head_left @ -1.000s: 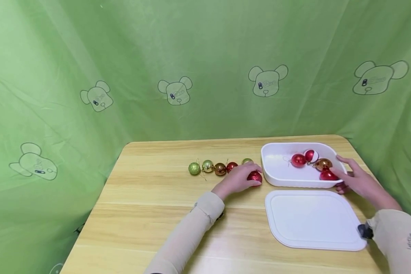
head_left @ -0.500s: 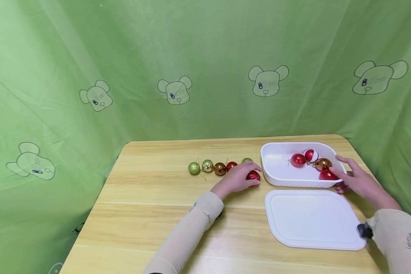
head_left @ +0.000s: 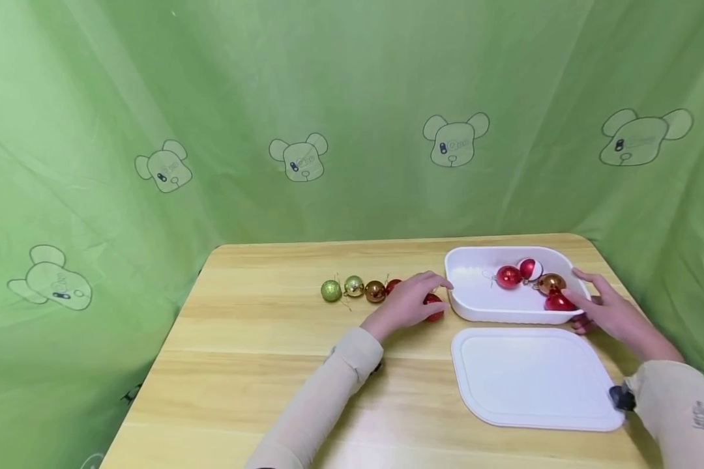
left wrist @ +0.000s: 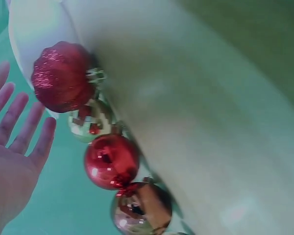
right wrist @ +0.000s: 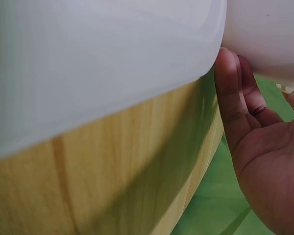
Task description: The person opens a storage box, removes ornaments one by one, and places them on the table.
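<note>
My left hand (head_left: 407, 301) hovers by a red glittery Christmas bauble (head_left: 433, 309), just left of a white plastic box (head_left: 498, 314). In the left wrist view its fingers are straight and spread, apart from that bauble (left wrist: 63, 77). A shiny red bauble (left wrist: 111, 161) and a copper bauble (left wrist: 142, 209) line up behind it. My right hand (head_left: 610, 312) holds the box's right front corner, thumb over the rim and other fingers against the outside wall. Inside the box lie a red bauble (head_left: 508, 277), a red-and-white one (head_left: 530, 269), a copper one (head_left: 550, 284) and another red one (head_left: 559, 300).
A white lid (head_left: 534, 378) lies flat on the wooden table (head_left: 240, 365) in front of the box. Left of my left hand, a green glitter bauble (head_left: 331, 290), a gold-green one (head_left: 354, 286) and a copper one (head_left: 375, 291) sit in a row. A green curtain (head_left: 364, 208) surrounds the table.
My left hand's fingers have spread from around the red glittery bauble, and the hand now covers more of it. The bauble shifted slightly left. The right hand keeps its hold.
</note>
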The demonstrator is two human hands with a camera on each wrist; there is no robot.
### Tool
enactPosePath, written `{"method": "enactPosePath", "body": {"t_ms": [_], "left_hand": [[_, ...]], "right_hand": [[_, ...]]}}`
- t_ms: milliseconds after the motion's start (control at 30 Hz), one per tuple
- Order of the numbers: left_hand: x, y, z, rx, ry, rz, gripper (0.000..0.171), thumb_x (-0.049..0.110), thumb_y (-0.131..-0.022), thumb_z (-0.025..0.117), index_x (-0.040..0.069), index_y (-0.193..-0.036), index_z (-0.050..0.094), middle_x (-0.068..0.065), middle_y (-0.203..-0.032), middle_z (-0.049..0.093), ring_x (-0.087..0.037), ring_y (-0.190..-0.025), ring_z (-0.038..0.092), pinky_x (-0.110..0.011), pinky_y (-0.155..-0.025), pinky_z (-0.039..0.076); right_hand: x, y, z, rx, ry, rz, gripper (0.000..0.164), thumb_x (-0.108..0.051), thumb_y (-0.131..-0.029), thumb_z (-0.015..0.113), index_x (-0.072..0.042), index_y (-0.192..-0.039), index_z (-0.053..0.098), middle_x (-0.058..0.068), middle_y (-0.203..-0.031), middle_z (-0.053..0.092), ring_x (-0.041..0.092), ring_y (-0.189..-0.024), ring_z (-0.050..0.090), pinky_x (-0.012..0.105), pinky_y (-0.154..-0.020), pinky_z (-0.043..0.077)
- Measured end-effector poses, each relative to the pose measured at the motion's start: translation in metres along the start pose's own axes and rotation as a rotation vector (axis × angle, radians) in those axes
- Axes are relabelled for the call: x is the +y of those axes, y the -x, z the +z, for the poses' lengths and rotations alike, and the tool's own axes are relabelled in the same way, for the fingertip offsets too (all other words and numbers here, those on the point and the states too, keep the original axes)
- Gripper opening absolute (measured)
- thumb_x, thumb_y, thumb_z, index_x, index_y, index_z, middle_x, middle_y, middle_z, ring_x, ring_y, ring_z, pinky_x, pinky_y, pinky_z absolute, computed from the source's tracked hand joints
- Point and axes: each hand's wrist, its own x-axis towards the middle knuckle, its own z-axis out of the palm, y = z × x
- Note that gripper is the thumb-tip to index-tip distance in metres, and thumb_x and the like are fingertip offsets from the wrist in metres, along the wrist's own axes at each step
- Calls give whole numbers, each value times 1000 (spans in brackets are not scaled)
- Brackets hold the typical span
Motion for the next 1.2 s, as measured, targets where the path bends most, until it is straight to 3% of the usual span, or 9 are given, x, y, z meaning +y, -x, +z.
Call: {"method": "enactPosePath", "body": {"t_ms": [333,467,567,867,1200], "left_hand": [[16,-25,-6,26,45,41,38,36,-104,63,25,-141,59,7,-137,62,-7,-127,59,-19,-110,45],[25,-43,2,28,35,69,39,37,-105,62,25,-142,58,6,-135,63,-7,-124,59,-16,-104,47],[31,-56,11,18,37,55,41,38,-105,61,26,-143,58,8,-137,63,-6,-125,59,-14,-104,46],[52,-89,33,-52,53,29,48,39,-104,62,27,-149,53,10,-145,59,-3,-131,56,-12,-112,38],[62,-117,52,-69,-86,-7,52,41,-103,64,27,-151,53,11,-154,51,-7,-133,54,-14,-113,39]], "right_hand": [[2,-1,-1,4,-3,-12,81,-46,-110,43,-9,-165,-3,23,-101,74,27,-71,73,37,-66,63],[3,0,-2,13,8,-6,81,-47,-110,43,-11,-165,-4,22,-100,75,26,-70,73,36,-65,63],[4,0,-1,11,-10,-11,81,-47,-110,44,-11,-165,-3,21,-99,74,26,-71,73,36,-65,63],[5,-1,2,15,-33,-28,79,-44,-111,44,-10,-166,-1,19,-98,74,26,-70,72,36,-65,63],[1,1,1,18,-23,-18,80,-45,-110,45,-11,-165,-1,22,-100,74,27,-71,72,36,-65,63]]}}
